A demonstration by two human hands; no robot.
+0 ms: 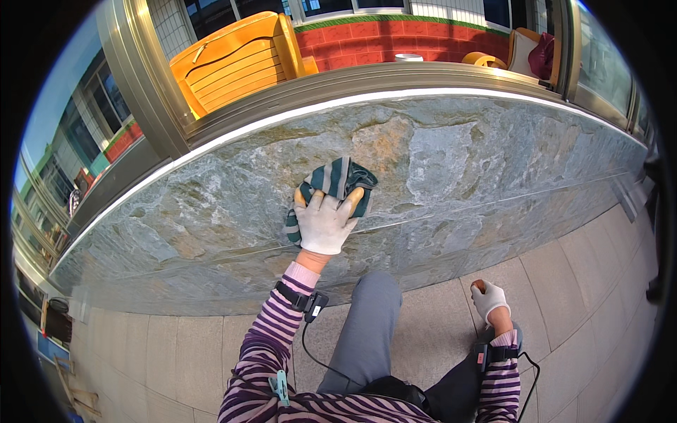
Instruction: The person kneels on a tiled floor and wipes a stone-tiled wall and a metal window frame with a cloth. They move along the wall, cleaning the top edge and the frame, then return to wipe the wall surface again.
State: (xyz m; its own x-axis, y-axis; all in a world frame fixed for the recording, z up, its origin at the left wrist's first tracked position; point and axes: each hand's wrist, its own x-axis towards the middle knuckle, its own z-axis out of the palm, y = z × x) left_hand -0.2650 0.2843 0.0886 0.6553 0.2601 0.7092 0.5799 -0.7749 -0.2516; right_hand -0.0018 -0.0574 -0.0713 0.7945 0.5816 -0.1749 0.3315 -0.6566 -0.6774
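Observation:
My left hand (323, 222), in a white work glove with yellowish coated fingertips, presses a striped cloth (330, 177) against a wall of slate-look stone tile (254, 185). The cloth is dark green and grey, bunched under the spread fingers and folded at its upper right. My right hand (489, 301), in a matching glove, is curled in beside my right knee, apart from the wall. A brownish patch shows at its fingers; whether that is glove coating or a small held thing is unclear.
Above the wall runs a metal window frame (370, 79) with a white sill strip. Behind it stand a yellow wooden bench (238, 63) and a white container (409, 57). My knee (376, 296) is close to the wall's foot, over paving tiles (433, 322). Cables hang from both wrist devices.

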